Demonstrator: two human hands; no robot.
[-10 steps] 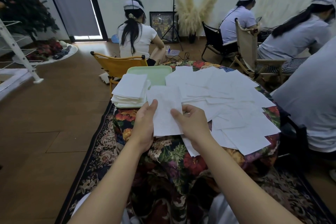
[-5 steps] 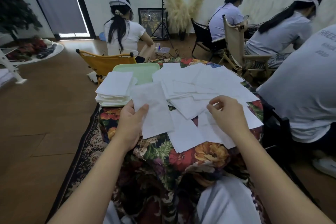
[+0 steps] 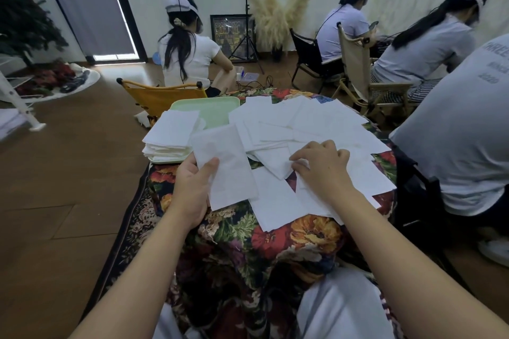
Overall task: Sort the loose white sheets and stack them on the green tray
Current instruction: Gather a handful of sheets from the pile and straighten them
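The left hand [image 3: 192,190] grips one gathered sheet [image 3: 225,165] while the right hand [image 3: 322,168] pinches the next loose sheet [image 3: 278,162], which must join it before stacking.

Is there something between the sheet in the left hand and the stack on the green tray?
Nothing visible. The left hand holds the sheet right beside the stack on the tray; its top corner already reaches the stack's near edge. The right hand is off to the other side, on the loose sheets.
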